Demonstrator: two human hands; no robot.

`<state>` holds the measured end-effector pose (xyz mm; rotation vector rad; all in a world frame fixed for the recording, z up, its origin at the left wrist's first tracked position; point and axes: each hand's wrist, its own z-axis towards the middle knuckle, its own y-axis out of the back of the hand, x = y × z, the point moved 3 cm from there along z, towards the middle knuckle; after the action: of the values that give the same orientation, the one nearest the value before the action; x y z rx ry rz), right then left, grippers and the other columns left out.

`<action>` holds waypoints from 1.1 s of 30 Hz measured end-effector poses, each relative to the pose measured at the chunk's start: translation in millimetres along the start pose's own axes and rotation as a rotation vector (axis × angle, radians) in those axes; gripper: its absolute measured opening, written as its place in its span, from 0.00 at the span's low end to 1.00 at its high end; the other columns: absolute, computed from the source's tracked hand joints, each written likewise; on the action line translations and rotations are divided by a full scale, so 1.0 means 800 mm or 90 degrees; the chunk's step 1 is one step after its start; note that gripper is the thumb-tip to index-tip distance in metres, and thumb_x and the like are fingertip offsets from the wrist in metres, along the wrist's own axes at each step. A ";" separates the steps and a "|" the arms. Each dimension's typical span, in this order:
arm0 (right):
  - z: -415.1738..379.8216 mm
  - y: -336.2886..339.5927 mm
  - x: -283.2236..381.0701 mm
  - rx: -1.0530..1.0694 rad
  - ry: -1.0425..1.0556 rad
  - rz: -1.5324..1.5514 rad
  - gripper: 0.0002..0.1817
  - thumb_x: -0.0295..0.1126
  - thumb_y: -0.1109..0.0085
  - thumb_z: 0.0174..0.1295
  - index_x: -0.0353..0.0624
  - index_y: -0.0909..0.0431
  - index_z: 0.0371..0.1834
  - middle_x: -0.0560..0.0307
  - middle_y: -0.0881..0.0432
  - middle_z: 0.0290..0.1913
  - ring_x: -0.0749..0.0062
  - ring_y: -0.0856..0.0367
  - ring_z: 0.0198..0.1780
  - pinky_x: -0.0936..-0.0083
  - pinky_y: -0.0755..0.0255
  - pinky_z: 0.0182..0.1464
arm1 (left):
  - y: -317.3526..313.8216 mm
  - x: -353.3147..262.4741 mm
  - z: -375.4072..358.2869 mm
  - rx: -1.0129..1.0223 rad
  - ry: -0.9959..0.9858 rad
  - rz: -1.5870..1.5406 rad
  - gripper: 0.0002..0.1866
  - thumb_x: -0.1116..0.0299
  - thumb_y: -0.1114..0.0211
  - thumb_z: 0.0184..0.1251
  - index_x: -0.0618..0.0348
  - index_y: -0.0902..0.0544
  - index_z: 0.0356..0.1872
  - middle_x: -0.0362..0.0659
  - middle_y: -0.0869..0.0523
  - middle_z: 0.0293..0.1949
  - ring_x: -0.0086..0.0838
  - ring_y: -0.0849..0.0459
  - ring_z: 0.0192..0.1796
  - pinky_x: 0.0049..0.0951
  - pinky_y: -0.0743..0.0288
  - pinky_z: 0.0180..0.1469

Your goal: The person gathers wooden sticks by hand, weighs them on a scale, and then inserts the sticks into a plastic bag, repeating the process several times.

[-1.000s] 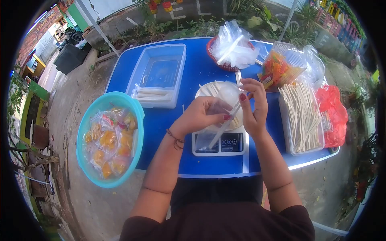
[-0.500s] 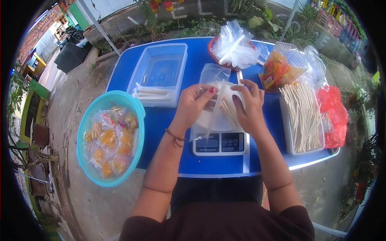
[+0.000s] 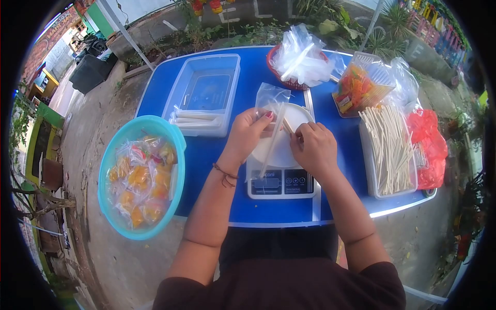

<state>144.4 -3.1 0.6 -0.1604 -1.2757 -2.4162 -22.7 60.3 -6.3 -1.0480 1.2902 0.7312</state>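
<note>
Pinched in my left hand (image 3: 246, 132) is a clear plastic bag (image 3: 272, 94), hanging over the left side of a white kitchen scale (image 3: 282, 190). My right hand (image 3: 316, 150) is closed around a few pale wooden sticks (image 3: 288, 125), whose ends show past the fingertips beside the bag. Both hands are above the scale's round white plate (image 3: 298, 114). The rest of the sticks is hidden under my right hand.
A turquoise basin (image 3: 181, 181) of bagged snacks stands left, beside a clear tub (image 3: 236, 77) with packed sticks. At the back is a red basket (image 3: 294, 84) of plastic bags. Right are an orange snack container (image 3: 356, 93), a stick-filled box (image 3: 387, 196) and a red bag (image 3: 431, 150).
My right hand has gone from spread fingers above the sticks to closed around them, lifting them off the scale plate. My left hand still holds the bag in nearly the same spot.
</note>
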 end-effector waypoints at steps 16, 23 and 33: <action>0.003 0.007 -0.002 -0.099 -0.019 0.159 0.03 0.25 0.33 0.56 0.38 0.16 0.32 0.53 0.19 0.29 0.59 0.19 0.29 0.67 0.25 0.33 | -0.011 -0.005 -0.010 0.117 0.015 0.009 0.13 0.66 0.40 0.76 0.66 0.19 0.50 0.47 0.12 0.45 0.30 0.11 0.47 0.32 0.17 0.55; 0.009 0.016 0.003 -0.035 -0.132 0.311 0.05 0.25 0.31 0.59 0.36 0.14 0.36 0.50 0.16 0.31 0.67 0.19 0.25 0.74 0.26 0.30 | -0.008 -0.003 -0.008 0.130 -0.044 -0.012 0.10 0.67 0.39 0.75 0.65 0.17 0.46 0.45 0.12 0.43 0.26 0.12 0.46 0.27 0.18 0.52; 0.008 0.008 -0.010 0.018 -0.282 0.459 0.07 0.28 0.32 0.62 0.34 0.14 0.37 0.52 0.12 0.29 0.79 0.17 0.27 0.79 0.26 0.32 | -0.009 -0.002 -0.010 0.137 -0.038 -0.042 0.09 0.69 0.38 0.74 0.63 0.17 0.47 0.40 0.13 0.42 0.20 0.16 0.45 0.24 0.20 0.50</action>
<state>153.4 1.3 7.1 -1.0052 -1.1480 -1.7790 -20.0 50.7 -3.0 -0.8841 1.2469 0.5569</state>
